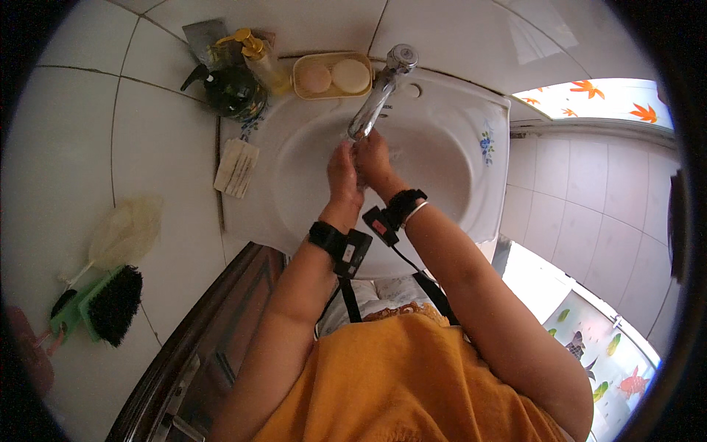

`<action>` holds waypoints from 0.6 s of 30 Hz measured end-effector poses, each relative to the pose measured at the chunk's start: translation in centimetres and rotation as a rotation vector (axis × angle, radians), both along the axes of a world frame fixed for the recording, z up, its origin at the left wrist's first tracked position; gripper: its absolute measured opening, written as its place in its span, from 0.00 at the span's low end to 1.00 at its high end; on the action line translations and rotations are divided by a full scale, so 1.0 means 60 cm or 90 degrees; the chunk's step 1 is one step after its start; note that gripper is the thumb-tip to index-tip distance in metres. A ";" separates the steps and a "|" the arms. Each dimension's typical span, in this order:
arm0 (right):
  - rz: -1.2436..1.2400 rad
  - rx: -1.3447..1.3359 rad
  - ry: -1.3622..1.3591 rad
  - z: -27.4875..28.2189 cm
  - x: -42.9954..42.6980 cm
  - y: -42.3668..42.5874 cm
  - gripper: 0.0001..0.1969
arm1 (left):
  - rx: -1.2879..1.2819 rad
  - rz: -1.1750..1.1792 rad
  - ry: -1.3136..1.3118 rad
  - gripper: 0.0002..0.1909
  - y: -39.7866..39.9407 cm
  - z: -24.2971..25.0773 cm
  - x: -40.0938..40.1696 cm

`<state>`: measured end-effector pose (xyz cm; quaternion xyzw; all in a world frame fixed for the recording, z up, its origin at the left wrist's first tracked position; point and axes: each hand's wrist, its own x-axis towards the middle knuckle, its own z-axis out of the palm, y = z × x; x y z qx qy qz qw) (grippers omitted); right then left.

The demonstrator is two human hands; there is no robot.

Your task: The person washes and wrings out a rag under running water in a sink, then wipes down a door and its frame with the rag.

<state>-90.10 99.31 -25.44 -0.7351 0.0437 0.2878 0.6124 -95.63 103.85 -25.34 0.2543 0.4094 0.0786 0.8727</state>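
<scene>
Under the spout of the chrome faucet [375,102], both hands are close together over the bowl of a white ceramic washbasin [436,188]. My left hand [343,174] is turned on its side, its fingers pointing toward the spout. Beside it, my right hand [374,160] is bent inward, its fingertips partly hidden behind the spout's end and the left hand. Wet glints show between the hands. Whether anything small lies between the palms cannot be seen. Each wrist wears a black strap with a small box, the left box [352,253] and the right box [381,225].
A soap dish [331,58] with two soap bars, a gold-topped pump bottle [265,66] and a dark pump bottle [235,94] line the back left. A pale folded item [236,167] lies on the left rim. Green-backed brushes [113,304] hang on the left wall. A cable trails from the right wrist.
</scene>
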 end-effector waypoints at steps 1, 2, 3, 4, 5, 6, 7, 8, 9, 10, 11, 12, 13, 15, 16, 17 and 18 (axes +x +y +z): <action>0.009 0.020 -0.100 -0.021 -0.009 0.002 0.09 | 0.029 -0.031 -0.051 0.17 0.011 -0.018 -0.001; 0.016 0.039 -0.206 -0.052 -0.023 0.001 0.10 | 0.058 -0.064 -0.108 0.16 0.028 -0.044 0.001; 0.029 0.061 -0.303 -0.061 -0.033 0.006 0.10 | 0.088 -0.091 -0.157 0.15 0.039 -0.052 0.001; 0.054 -0.047 -0.360 -0.068 -0.036 0.006 0.09 | 0.081 -0.085 -0.127 0.16 0.037 -0.059 0.001; 0.082 -0.156 -0.413 -0.057 -0.039 0.013 0.09 | 0.072 -0.077 -0.095 0.17 0.036 -0.046 0.003; 0.101 -0.270 -0.465 -0.051 -0.041 0.010 0.08 | 0.061 -0.080 -0.065 0.17 0.029 -0.029 0.005; 0.164 -0.247 -0.428 -0.052 -0.017 -0.006 0.08 | 0.050 -0.082 -0.035 0.18 0.023 -0.019 0.003; 0.221 -0.225 -0.388 -0.053 0.005 -0.024 0.09 | 0.033 -0.085 -0.049 0.18 0.020 -0.012 0.001; 0.222 -0.237 -0.383 -0.038 0.017 -0.031 0.09 | 0.016 -0.084 -0.058 0.19 0.018 -0.010 -0.007; 0.223 -0.249 -0.379 -0.023 0.029 -0.041 0.09 | -0.001 -0.084 -0.067 0.20 0.018 -0.007 -0.014; 0.263 -0.266 -0.385 0.007 0.034 -0.050 0.10 | 0.088 -0.095 -0.018 0.24 0.024 -0.004 -0.023; 0.224 -0.213 -0.355 0.021 0.036 -0.049 0.10 | 0.134 -0.130 0.024 0.25 0.032 -0.008 -0.029; 0.184 -0.161 -0.323 0.031 0.037 -0.049 0.10 | 0.179 -0.165 0.067 0.25 0.042 -0.014 -0.036; 0.172 -0.014 -0.010 0.109 0.019 -0.036 0.10 | 0.135 -0.165 0.056 0.26 0.051 -0.017 -0.049; 0.232 0.005 -0.042 0.109 0.011 -0.045 0.10 | 0.047 -0.143 -0.004 0.25 0.049 -0.008 -0.044; 0.298 0.029 -0.072 0.099 0.005 -0.050 0.09 | -0.081 -0.131 -0.094 0.25 0.056 0.003 -0.043; 0.365 0.053 -0.102 0.092 -0.001 -0.056 0.09 | -0.209 -0.117 -0.184 0.24 0.060 0.013 -0.040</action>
